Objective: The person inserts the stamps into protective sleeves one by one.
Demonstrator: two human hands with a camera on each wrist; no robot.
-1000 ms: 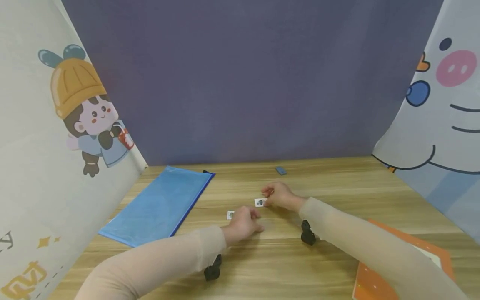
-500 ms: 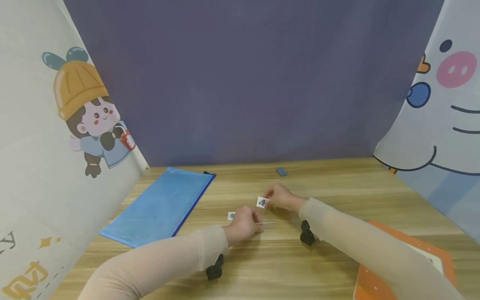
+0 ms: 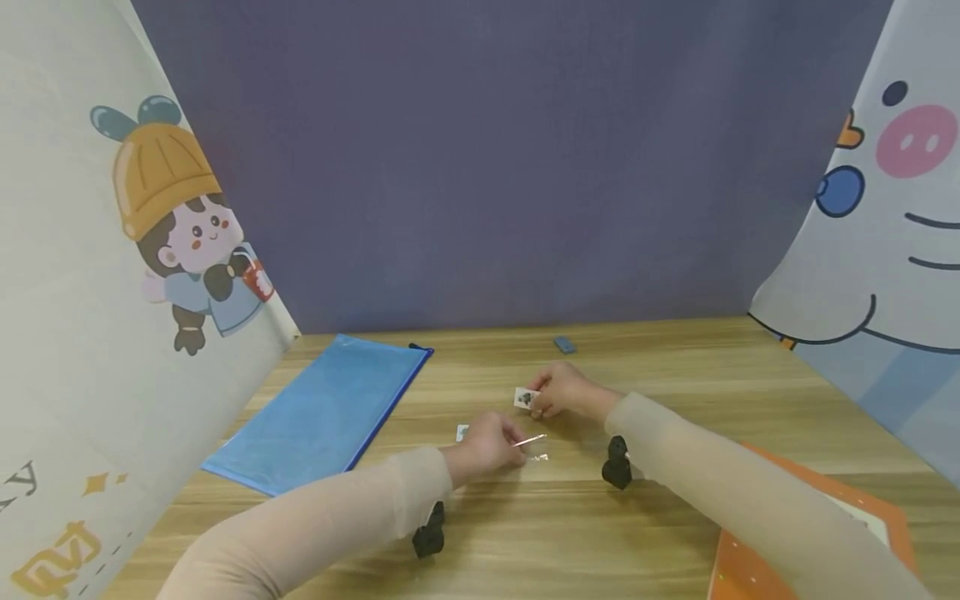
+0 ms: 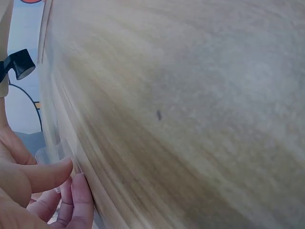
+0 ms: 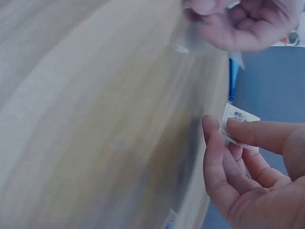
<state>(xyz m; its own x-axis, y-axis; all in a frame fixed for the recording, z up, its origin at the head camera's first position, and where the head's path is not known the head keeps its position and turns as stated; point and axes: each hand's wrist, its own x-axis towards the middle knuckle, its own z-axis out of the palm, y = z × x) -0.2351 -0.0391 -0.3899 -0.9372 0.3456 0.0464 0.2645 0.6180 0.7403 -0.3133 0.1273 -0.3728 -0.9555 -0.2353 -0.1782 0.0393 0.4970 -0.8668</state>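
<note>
My right hand (image 3: 562,390) pinches a small white stamp (image 3: 524,397) with a dark printed picture between thumb and fingers, over the middle of the table. In the right wrist view the stamp (image 5: 238,114) is tilted, its edge looking finely notched. To the left and nearer, my left hand (image 3: 487,442) pinches a small clear plastic sleeve (image 3: 537,442), which catches the light. The left wrist view shows the see-through sleeve (image 4: 59,150) by the thumb. Another small white piece with a print (image 3: 462,432) lies on the table behind the left hand, partly hidden by it.
A blue zip folder (image 3: 322,408) lies on the wooden table (image 3: 525,533) at the left. A small grey-blue block (image 3: 564,344) sits near the back. At the right front, my right sleeve partly covers an orange book (image 3: 750,567). A dark backdrop (image 3: 487,167) stands behind.
The stamp in my right hand has come up and turned slightly. In my left hand the clear sleeve now shows as bright edges pointing right. Both arms have barely moved.
</note>
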